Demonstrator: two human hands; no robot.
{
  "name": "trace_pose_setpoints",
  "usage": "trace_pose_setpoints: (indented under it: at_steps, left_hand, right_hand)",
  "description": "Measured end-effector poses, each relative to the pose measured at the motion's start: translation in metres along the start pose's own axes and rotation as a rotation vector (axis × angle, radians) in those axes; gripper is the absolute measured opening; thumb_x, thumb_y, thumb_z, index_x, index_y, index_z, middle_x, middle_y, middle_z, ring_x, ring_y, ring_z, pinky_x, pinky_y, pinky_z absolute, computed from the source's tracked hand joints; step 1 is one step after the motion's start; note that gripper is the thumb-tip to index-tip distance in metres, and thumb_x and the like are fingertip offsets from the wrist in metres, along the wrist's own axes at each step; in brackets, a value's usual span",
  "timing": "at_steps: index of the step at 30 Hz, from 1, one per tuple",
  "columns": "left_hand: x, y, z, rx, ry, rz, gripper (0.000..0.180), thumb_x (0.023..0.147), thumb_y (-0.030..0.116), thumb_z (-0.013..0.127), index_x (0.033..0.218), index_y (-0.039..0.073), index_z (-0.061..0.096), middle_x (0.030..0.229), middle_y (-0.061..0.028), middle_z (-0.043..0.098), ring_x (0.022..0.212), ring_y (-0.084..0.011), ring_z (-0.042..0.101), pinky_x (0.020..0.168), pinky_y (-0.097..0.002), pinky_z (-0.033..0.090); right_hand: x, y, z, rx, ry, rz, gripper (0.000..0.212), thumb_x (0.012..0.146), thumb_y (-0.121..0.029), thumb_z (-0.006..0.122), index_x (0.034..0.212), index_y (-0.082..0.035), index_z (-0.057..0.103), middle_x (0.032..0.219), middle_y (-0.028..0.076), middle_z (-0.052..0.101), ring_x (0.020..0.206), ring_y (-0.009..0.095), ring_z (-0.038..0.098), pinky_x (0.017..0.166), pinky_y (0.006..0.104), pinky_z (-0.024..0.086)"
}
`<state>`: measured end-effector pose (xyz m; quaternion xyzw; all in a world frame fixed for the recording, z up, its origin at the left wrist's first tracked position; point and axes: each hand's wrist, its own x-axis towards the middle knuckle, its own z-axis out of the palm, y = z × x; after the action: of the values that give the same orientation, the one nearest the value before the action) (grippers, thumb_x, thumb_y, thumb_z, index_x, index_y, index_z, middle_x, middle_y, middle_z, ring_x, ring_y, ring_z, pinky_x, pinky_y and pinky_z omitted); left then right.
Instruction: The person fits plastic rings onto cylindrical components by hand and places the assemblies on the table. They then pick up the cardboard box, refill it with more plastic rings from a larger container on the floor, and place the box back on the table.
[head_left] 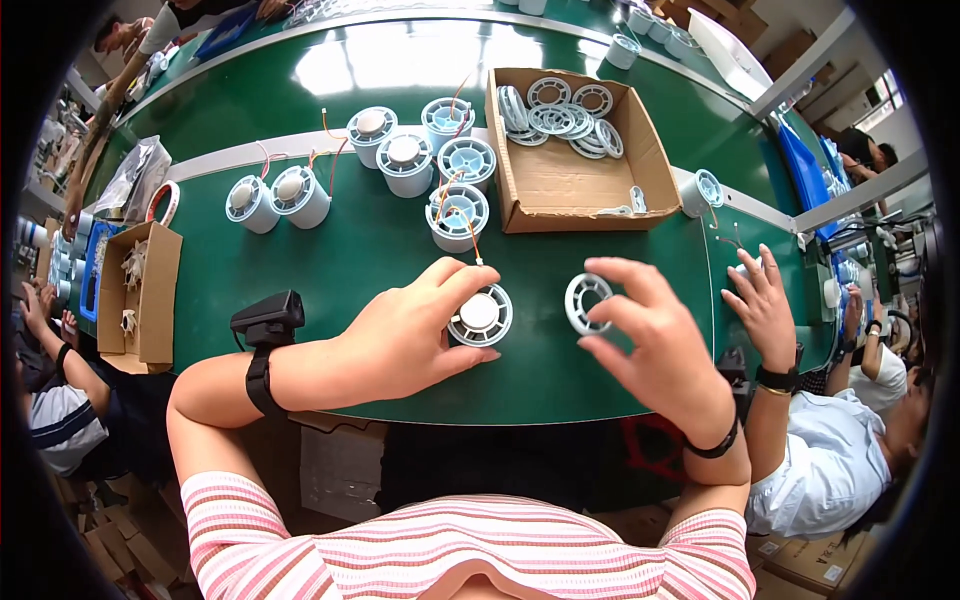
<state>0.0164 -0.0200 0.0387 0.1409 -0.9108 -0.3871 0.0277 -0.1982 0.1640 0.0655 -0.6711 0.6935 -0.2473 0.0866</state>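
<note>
My left hand (410,330) curls round a light-coloured cylindrical motor unit (480,313), thumb on the near side and fingers on the far side. A round white cap sits at the centre of its top, inside a slotted rim, and an orange wire sticks out at the far edge. My right hand (655,335) pinches a pale slotted ring (578,303) between thumb and fingers, tilted on edge. A gap of bare green table separates ring and unit. Several similar motor units (405,165) with wires stand beyond my left hand.
A cardboard box (560,190) with several loose rings stands beyond my hands. One more unit (697,195) lies tilted to its right. Far left are a tape roll (162,203) and another cardboard box (160,300). At the right, a co-worker's hand (768,315) is over the table.
</note>
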Motion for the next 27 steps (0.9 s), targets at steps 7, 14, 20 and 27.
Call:
trace_pose_setpoints:
  at_steps: [7, 14, 20, 27]
  left_hand:
    - [0.022, 0.003, 0.025, -0.471, -0.065, 0.010, 0.061, 0.086, 0.001, 0.077, 0.140, 0.006, 0.048, 0.127, -0.0077, 0.055, 0.104, -0.0161, 0.066, 0.084, -0.0291, 0.060]
    - [0.028, 0.009, 0.029, -0.919, -0.353, -0.282, 0.065, 0.088, -0.006, 0.072, 0.145, 0.006, 0.044, 0.135, -0.0069, 0.054, 0.117, -0.0139, 0.061, 0.091, -0.0302, 0.059]
    - [0.023, -0.007, 0.046, -0.860, -0.237, -0.124, 0.065, 0.085, 0.000, 0.076, 0.144, 0.005, 0.047, 0.129, -0.0108, 0.058, 0.106, -0.0161, 0.067, 0.086, -0.0296, 0.058]
    - [0.025, -0.008, 0.044, -0.790, -0.221, -0.034, 0.063, 0.085, 0.003, 0.077, 0.142, 0.005, 0.051, 0.132, -0.0107, 0.057, 0.117, -0.0203, 0.062, 0.093, -0.0317, 0.056]
  right_hand:
    - [-0.044, 0.018, 0.051, 0.204, 0.142, 0.168, 0.044, 0.071, -0.001, 0.084, 0.109, -0.004, 0.061, 0.130, 0.017, 0.060, 0.117, 0.034, 0.061, 0.098, 0.0398, 0.050]
    - [-0.028, -0.021, 0.049, 0.434, 0.361, 0.123, 0.065, 0.071, 0.000, 0.083, 0.128, -0.001, 0.052, 0.126, 0.017, 0.061, 0.115, 0.031, 0.062, 0.098, 0.0396, 0.051]
    - [-0.010, -0.032, 0.062, 0.358, 0.309, 0.057, 0.067, 0.070, 0.000, 0.084, 0.129, -0.002, 0.052, 0.124, 0.016, 0.062, 0.114, 0.031, 0.063, 0.098, 0.0399, 0.051]
    - [-0.011, -0.030, 0.061, 0.332, 0.306, 0.055, 0.070, 0.069, -0.004, 0.089, 0.129, -0.003, 0.052, 0.118, 0.015, 0.062, 0.104, 0.031, 0.065, 0.087, 0.0373, 0.055]
